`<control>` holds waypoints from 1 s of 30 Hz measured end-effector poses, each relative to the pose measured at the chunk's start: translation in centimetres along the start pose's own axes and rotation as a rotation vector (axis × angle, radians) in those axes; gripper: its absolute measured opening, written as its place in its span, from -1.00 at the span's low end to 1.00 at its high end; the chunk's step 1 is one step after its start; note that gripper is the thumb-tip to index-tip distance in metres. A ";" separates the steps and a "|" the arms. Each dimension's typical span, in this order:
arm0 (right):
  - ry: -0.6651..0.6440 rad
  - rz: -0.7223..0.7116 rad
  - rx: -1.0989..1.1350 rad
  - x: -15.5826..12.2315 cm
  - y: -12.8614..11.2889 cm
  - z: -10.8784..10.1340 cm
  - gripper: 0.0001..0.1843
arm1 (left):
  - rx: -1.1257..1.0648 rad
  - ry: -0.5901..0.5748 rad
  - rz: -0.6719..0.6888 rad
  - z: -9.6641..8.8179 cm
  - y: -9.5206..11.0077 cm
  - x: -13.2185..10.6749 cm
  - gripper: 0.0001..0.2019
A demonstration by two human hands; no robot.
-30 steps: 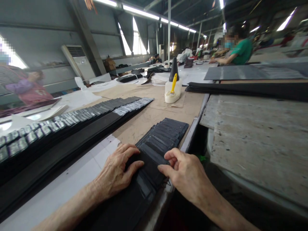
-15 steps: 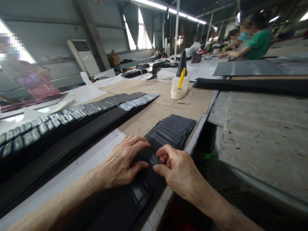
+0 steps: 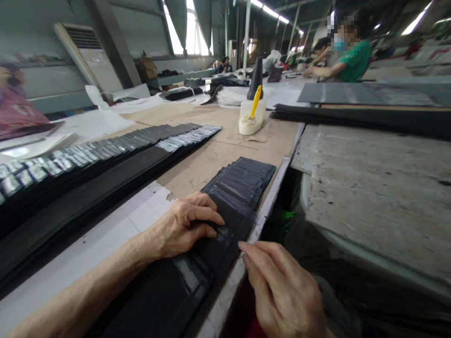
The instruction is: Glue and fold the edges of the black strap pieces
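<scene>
My left hand [image 3: 188, 223] rests on a black flat piece [image 3: 230, 220] of sheet material, its thumb and forefinger closed on a raised fold beside a shiny patch. Just off the table's edge, my right hand [image 3: 282, 284] has thumb and forefinger tips drawn together, apart from my left hand. Whether anything lies between those tips cannot be made out. Beyond my hands, a stack of overlapping black pieces [image 3: 243, 180] lies fanned out. Nearer me, another dark piece with a glossy strip [image 3: 188, 274] lies partly under my left forearm.
On the left stretches a long row of black strips [image 3: 120, 173] with shiny ends. A white container [image 3: 252, 119] with a black cone top and a yellow brush [image 3: 256, 101] stands ahead. Right of the gap is a worn grey board [image 3: 380, 183]. A person in green [image 3: 357, 61] works farther back.
My right hand has drawn away from the black piece, toward me and past the table's edge. My left hand stays on the piece. The whole view has shifted a little.
</scene>
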State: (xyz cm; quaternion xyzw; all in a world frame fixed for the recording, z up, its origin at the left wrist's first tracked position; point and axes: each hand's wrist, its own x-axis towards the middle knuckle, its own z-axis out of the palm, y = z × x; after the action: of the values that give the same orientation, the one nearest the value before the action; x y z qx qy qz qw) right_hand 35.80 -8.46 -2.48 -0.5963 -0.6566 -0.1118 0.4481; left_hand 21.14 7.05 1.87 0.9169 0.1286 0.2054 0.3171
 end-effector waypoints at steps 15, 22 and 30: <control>-0.033 -0.101 -0.250 -0.9 -1.4 1.5 -0.63 | 0.009 -0.085 0.157 0.1 0.1 -0.3 -0.71; -0.063 -0.107 -0.171 -1.1 -1.3 1.5 -0.63 | 0.155 -0.150 0.298 -0.2 0.1 -0.6 -0.58; -0.042 0.011 -0.018 -1.9 -0.4 0.6 -0.69 | 0.234 -0.190 0.370 -0.4 0.1 -0.5 -0.57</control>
State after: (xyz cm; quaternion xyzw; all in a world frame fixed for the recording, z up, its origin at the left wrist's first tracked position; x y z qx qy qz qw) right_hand 34.96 -9.45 -4.02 -0.6060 -0.6616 -0.1030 0.4294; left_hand 20.47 6.97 2.12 0.9706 -0.0490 0.1563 0.1765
